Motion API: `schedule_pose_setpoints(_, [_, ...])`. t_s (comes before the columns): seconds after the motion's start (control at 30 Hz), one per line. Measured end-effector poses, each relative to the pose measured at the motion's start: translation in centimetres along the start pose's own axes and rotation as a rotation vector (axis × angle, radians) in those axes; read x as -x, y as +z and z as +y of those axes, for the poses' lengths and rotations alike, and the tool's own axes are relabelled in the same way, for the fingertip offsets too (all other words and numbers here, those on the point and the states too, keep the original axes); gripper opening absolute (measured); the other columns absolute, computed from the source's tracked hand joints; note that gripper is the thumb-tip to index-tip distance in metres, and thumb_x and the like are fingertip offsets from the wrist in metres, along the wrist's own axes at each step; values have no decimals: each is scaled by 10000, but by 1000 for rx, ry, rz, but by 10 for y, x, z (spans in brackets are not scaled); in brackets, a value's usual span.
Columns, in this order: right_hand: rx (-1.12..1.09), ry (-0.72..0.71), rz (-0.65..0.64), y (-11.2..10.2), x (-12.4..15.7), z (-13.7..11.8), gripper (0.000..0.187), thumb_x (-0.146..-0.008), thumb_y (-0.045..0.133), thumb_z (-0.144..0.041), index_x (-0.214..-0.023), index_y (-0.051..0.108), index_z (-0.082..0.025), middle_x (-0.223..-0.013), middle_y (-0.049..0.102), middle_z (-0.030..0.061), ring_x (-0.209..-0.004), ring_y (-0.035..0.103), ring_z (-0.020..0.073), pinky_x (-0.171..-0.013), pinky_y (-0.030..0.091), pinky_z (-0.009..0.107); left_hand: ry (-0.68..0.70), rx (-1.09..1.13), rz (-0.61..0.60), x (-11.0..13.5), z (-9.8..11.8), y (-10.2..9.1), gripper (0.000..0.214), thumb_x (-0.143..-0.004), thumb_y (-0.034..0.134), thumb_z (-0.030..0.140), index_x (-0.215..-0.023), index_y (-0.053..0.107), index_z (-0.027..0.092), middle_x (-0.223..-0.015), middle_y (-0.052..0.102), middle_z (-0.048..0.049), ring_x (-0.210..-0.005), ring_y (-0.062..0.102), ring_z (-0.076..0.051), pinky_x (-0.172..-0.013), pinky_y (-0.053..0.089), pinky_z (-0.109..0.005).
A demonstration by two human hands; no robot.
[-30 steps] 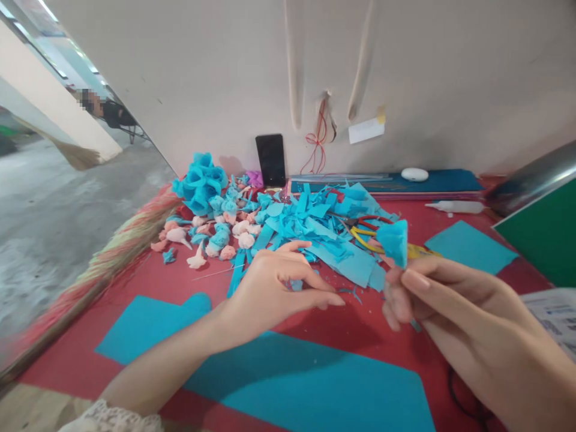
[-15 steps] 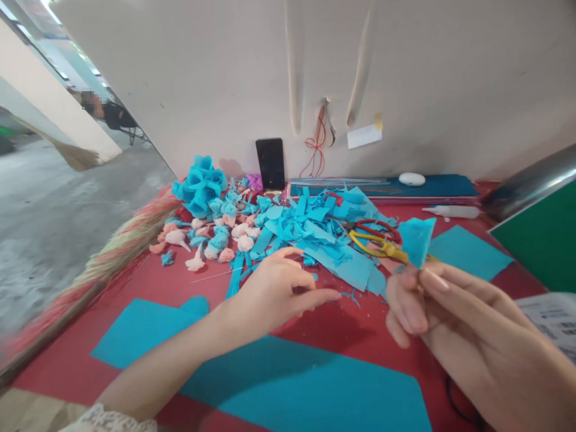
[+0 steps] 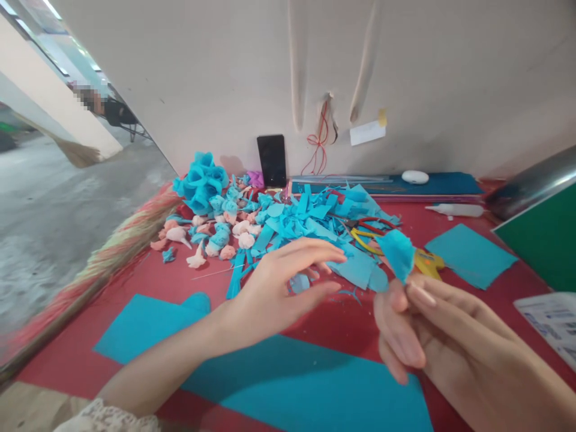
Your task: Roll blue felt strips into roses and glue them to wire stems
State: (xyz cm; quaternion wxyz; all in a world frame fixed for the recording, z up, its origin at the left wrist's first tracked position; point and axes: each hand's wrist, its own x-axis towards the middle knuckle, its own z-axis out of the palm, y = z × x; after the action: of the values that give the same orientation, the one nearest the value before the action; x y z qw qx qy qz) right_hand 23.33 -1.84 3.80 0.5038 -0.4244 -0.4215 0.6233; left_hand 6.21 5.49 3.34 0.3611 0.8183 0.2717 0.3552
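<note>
Between thumb and fingertips, my right hand [image 3: 432,324] pinches a small blue crepe paper petal [image 3: 398,253] by its lower end, with the wide end up. My left hand [image 3: 283,282] hovers over the red tabletop [image 3: 324,324], fingers and thumb apart, holding nothing. Behind it lies a heap of blue paper scraps [image 3: 310,219]. A large blue crepe sheet [image 3: 306,384] is spread below both hands. Yellow-and-red-handled pliers [image 3: 366,240] rest at the right of the scraps, partly hidden by the petal. A yellow tool [image 3: 427,264] lies just beyond my right hand.
Rolled pink and blue paper buds [image 3: 220,237] and a blue paper flower bunch [image 3: 201,183] sit at the back left. A phone [image 3: 272,161] leans against the wall. A white glue bottle [image 3: 456,210] and another blue sheet [image 3: 470,255] lie right. Fringed straw edges the left.
My right hand has shifted slightly left, and the petal has turned and now looks rounder. The fingers of my left hand have opened and stretched out to the right.
</note>
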Motion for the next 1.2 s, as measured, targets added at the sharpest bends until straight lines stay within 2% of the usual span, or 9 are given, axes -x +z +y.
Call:
schedule_pose_setpoints(0.1, [-87,57,-90,3,0,2,220,-844,569,-417,-714,637,-253,-546,586,-28,-489,553,88,-512,476,141,87,111,54,3,4,-3,109,-790,616,194,-895,638,174,-914,682,-29,-918,599,-132,-854,477,-244])
schedule_pose_setpoints(0.17, [-73,71,-92,5,1,4,208,-851,566,-420,-736,648,-267,-540,597,-35,-499,556,73,-525,458,110,107,173,71,6,6,-4,115,-785,626,214,-899,636,201,-900,681,-16,-892,593,-133,-832,474,-256])
schedule_pose_setpoints(0.27, [56,32,-63,8,4,6,223,-852,569,-411,-701,642,-266,-551,603,-39,-529,561,78,-534,459,104,109,245,83,9,10,-4,115,-745,657,185,-858,641,188,-843,667,-26,-839,581,-150,-776,482,-283])
schedule_pose_setpoints(0.47, [294,-68,-152,9,5,5,288,-898,503,-374,-668,623,-248,-606,610,-46,-571,583,81,-554,491,115,59,305,55,7,18,-4,47,-711,637,80,-682,633,117,-690,643,-48,-730,564,-149,-829,447,-333])
schedule_pose_setpoints(0.6, [404,-125,-158,9,3,2,322,-908,484,-352,-637,611,-235,-587,602,-59,-557,576,65,-565,484,90,47,311,52,8,18,-5,42,-711,639,81,-676,632,102,-688,642,-57,-738,570,-150,-856,433,-324])
schedule_pose_setpoints(0.8, [454,-147,-161,10,4,3,300,-905,484,-316,-642,610,-247,-588,604,-74,-549,574,49,-562,470,61,51,319,38,10,18,-3,44,-719,636,89,-685,627,116,-690,640,-44,-737,569,-147,-870,429,-320])
schedule_pose_setpoints(1.2, [559,-234,-113,9,4,3,330,-890,480,-358,-600,622,-286,-548,592,-85,-479,556,68,-498,473,83,51,303,59,8,17,-2,29,-711,639,109,-687,622,111,-717,651,-64,-724,572,-157,-850,435,-339])
